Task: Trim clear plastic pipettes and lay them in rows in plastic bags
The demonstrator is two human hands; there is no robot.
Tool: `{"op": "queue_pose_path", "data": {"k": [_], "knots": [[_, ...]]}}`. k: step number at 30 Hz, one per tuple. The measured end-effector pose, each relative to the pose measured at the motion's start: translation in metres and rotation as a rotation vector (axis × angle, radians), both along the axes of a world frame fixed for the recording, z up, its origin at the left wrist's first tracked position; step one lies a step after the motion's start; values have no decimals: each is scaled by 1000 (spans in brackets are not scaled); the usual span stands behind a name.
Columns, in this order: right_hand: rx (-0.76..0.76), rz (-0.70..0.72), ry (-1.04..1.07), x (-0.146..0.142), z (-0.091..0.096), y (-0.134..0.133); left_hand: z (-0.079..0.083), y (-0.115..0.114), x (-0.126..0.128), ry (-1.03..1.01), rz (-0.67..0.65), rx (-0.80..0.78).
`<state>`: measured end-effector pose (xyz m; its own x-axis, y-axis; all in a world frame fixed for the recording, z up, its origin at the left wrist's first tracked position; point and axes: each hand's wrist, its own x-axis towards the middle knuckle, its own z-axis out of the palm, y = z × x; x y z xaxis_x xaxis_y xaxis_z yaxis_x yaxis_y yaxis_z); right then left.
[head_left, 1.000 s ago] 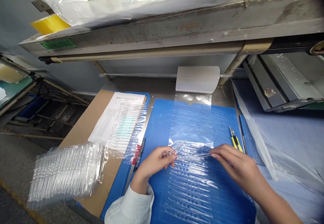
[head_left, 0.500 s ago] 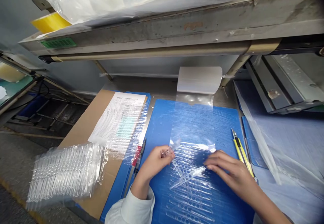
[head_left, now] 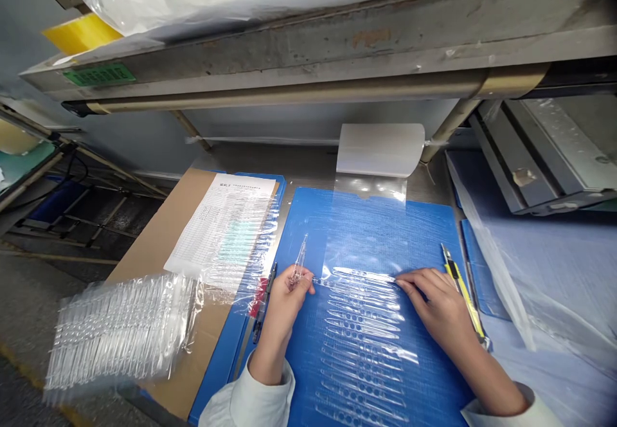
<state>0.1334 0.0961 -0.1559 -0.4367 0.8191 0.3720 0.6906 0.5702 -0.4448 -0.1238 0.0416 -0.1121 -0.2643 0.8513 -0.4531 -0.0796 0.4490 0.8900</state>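
Note:
My left hand [head_left: 288, 293] is closed in a pinch on a clear plastic tube [head_left: 300, 262] that sticks up and away from the fingers. My right hand [head_left: 436, 298] lies on the blue mat [head_left: 308, 221], fingertips pressing the right end of the topmost clear tube [head_left: 359, 277] in a row of several tubes [head_left: 361, 343] laid side by side on clear film. The film [head_left: 369, 227] runs down from a white roll [head_left: 380, 149] at the back of the mat.
A yellow utility knife [head_left: 460, 289] lies just right of my right hand. A printed sheet [head_left: 226, 221] and clear packaging sit on brown cardboard [head_left: 159, 247] at left, with a bag of clear tubes [head_left: 116, 330] at the table edge. A metal shelf [head_left: 308, 54] hangs overhead; a sealer machine [head_left: 540, 150] stands at right.
My left hand moved left with one tube, now pointing up. My right hand laid another tube flat as the top of the row and presses its right end.

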Motion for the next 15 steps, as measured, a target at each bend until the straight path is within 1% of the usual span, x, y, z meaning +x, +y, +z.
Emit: {"op": "queue_pose_path", "data": {"k": [3, 5, 8, 10, 13, 15], "knots": [[46, -13, -63, 0, 2, -1, -3, 1, 5, 14, -24, 20], [42, 13, -51, -2, 8, -5, -5, 2, 12, 14, -37, 36], [-39, 158, 35, -10, 22, -12, -7, 4, 23, 2, -61, 57], [-70, 226, 66, -14, 29, -15, -8, 6, 28, -9, -74, 66], [-47, 233, 75, -13, 30, -13, -9, 7, 31, -36, -52, 76], [-9, 191, 70, -8, 25, -7, -8, 8, 30, -60, 17, 69]]}}
